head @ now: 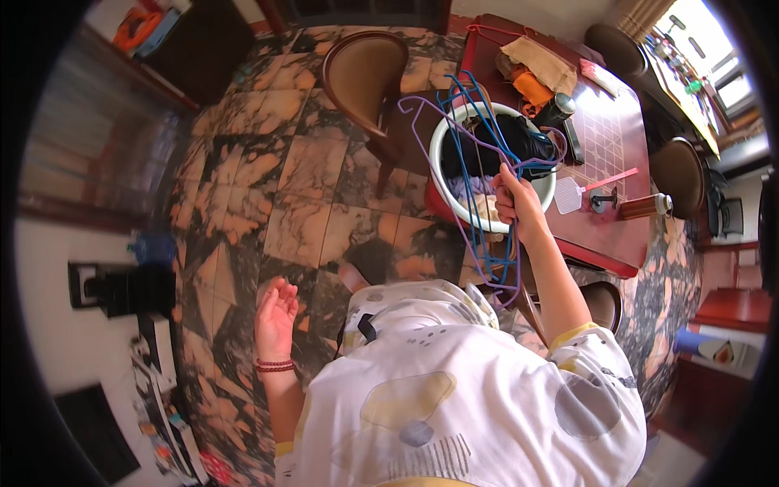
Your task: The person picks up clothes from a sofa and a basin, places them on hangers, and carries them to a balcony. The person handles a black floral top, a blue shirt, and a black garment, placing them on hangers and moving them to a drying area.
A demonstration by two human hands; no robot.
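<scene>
My right hand is closed around a bundle of clothes hangers, among them a purple hanger and several blue hangers. Behind the bundle is a white basin with black cloth, lilac cloth and cream cloth inside. Whether the hangers touch the basin I cannot tell. Low on the left side, over the marbled floor, my left hand holds nothing, its palm partly turned up and its fingers slightly bent. Red bead bracelets circle that wrist.
A dark red table carries a fly swatter, a dark flask, a brown bottle, an orange cloth and a tan bag. A wooden chair stands left of the basin; other chairs surround the table.
</scene>
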